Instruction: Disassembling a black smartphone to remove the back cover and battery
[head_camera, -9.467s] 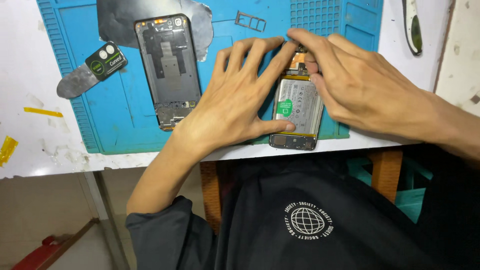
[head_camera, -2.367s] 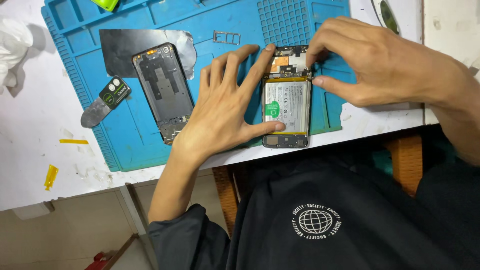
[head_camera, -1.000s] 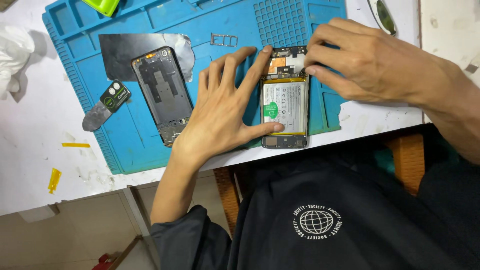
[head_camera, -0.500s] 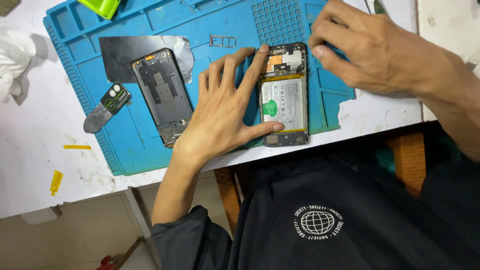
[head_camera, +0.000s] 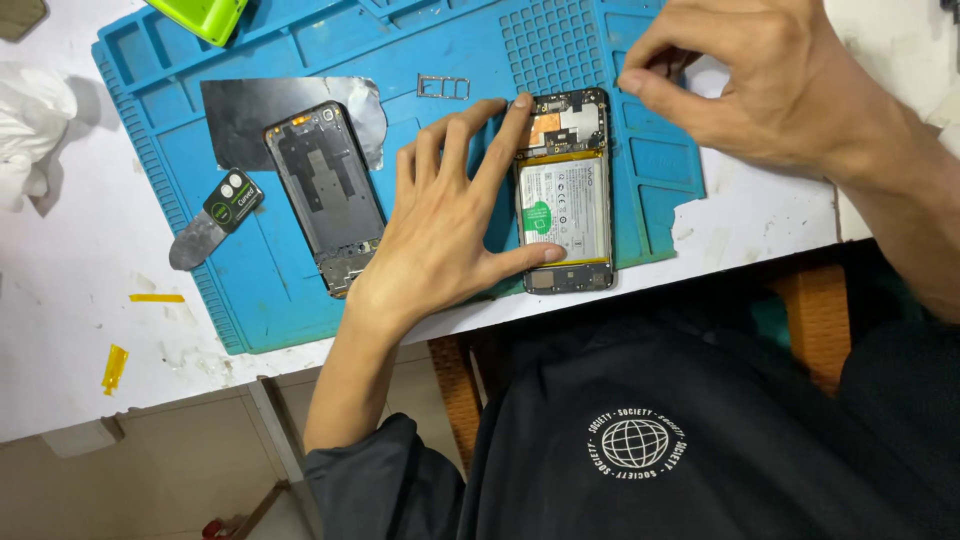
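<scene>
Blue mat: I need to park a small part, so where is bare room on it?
Free: the blue mat right of the opened phone, and between the back frame and left hand. Crowded around the phone.

Phone back frame (head_camera: 328, 195) on blue mat (head_camera: 450, 50) (pry tool (head_camera: 215, 215) beside).

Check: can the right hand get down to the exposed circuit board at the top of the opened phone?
Probably yes. The right hand hovers just right of the circuit board, fingertips pinched. The left hand braces the opened phone along its left edge only, leaving the board uncovered.
</scene>
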